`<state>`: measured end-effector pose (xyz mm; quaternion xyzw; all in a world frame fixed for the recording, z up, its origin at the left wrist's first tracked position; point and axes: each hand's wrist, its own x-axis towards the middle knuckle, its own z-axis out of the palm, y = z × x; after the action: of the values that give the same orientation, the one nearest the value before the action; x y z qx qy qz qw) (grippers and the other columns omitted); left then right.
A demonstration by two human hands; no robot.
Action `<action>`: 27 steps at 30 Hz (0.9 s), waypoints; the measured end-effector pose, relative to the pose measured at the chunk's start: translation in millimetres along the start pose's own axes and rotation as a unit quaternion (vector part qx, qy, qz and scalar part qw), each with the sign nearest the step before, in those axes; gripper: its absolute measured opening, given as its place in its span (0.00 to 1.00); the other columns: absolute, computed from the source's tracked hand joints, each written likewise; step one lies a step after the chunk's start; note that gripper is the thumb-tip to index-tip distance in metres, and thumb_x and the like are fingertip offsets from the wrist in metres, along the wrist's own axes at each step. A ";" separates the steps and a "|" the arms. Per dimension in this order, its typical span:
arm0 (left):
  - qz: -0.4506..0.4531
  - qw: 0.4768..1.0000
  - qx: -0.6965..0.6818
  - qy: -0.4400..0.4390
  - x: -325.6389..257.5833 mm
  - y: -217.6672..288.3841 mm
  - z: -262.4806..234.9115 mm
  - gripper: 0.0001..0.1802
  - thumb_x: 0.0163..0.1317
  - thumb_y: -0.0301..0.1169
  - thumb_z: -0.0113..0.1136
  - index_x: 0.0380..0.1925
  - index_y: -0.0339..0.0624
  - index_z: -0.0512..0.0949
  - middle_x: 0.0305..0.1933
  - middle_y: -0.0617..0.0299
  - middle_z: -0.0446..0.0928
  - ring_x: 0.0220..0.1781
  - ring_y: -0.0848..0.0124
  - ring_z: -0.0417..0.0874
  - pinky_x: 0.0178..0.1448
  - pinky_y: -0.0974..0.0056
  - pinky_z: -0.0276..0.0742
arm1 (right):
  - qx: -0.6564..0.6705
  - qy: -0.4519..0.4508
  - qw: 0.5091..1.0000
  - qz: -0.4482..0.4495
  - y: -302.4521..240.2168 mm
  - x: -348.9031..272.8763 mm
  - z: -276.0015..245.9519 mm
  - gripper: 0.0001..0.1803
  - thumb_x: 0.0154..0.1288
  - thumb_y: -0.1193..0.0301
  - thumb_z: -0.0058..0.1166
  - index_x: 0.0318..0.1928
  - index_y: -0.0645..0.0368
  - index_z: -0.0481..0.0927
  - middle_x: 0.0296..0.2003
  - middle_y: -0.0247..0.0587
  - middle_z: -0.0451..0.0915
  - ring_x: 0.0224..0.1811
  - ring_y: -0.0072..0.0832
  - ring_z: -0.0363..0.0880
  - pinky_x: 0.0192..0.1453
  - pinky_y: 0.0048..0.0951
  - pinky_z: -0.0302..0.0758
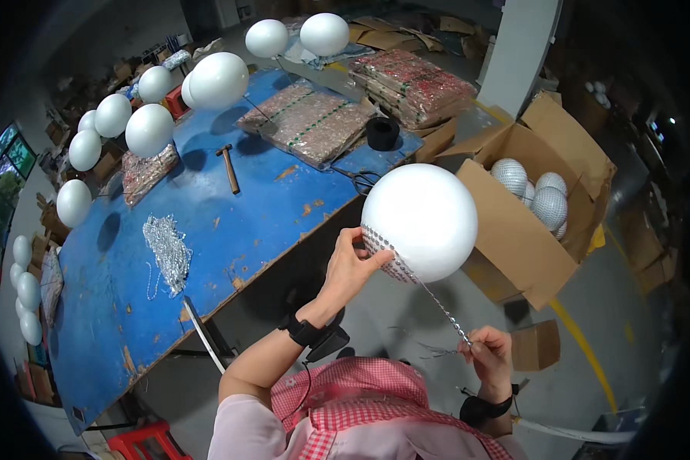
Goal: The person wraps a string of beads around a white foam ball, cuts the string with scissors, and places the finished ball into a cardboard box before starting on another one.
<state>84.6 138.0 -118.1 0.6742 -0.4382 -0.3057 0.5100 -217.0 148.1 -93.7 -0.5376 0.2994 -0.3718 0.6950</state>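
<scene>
A large white ball (425, 215) is in front of me, past the table's edge. Rows of small silver beads (383, 249) cover its lower left part. My left hand (353, 264) grips the ball there, thumb and fingers pressed on the beaded rows. From those rows a silver bead strand (442, 309) runs down to the right, stretched straight. Its lower end is pinched in my right hand (488, 353), with loose thin ends hanging beside the fingers. What supports the ball from behind is hidden.
On the blue table (261, 218) lie a heap of silver bead strands (167, 249), a hammer (228, 169), scissors (360, 180), a black tape roll (382, 133) and wrapped packs (303, 123). Several white balls (149, 130) stand along its far side. At right, a cardboard box (514, 222) holds silver-covered balls (548, 207).
</scene>
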 end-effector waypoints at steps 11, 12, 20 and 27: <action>-0.007 0.997 -0.079 -0.010 0.0 0.0 -9.0 0.42 0.48 0.49 0.69 0.54 0.30 0.64 0.50 0.47 0.74 0.48 0.65 0.78 0.50 0.63 0.75 | 0.070 0.047 0.996 0.022 -28.8 -0.6 29.3 0.08 0.63 0.73 0.51 0.28 0.63 0.72 0.22 0.35 0.74 0.24 0.21 0.70 0.38 0.24 0.70; -0.040 0.994 -0.100 -0.024 1.1 -2.0 -9.5 0.41 0.49 0.48 0.68 0.55 0.30 0.64 0.49 0.47 0.75 0.47 0.65 0.79 0.50 0.64 0.75 | 0.072 0.064 0.995 0.026 -22.7 2.3 27.5 0.08 0.64 0.73 0.50 0.28 0.62 0.71 0.21 0.35 0.72 0.23 0.21 0.69 0.37 0.25 0.70; -0.119 0.978 -0.167 -0.033 0.0 -0.1 -12.8 0.41 0.56 0.45 0.63 0.60 0.29 0.57 0.45 0.48 0.77 0.44 0.68 0.80 0.48 0.67 0.74 | 0.017 0.101 0.993 0.060 5.2 11.3 29.5 0.07 0.64 0.72 0.51 0.33 0.64 0.76 0.21 0.31 0.74 0.24 0.17 0.70 0.33 0.18 0.67; -0.037 0.984 -0.165 -0.049 -12.0 10.9 -12.2 0.40 0.58 0.45 0.61 0.61 0.31 0.54 0.46 0.49 0.76 0.44 0.67 0.79 0.48 0.66 0.74 | -0.209 0.157 0.964 0.051 10.3 21.7 41.3 0.05 0.64 0.73 0.53 0.34 0.62 0.77 0.22 0.26 0.74 0.23 0.11 0.69 0.25 0.15 0.64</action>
<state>86.9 152.8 -104.5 0.5805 -0.3809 -0.4254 0.5806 -169.5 153.1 -94.0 -0.5898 0.5030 -0.3451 0.5292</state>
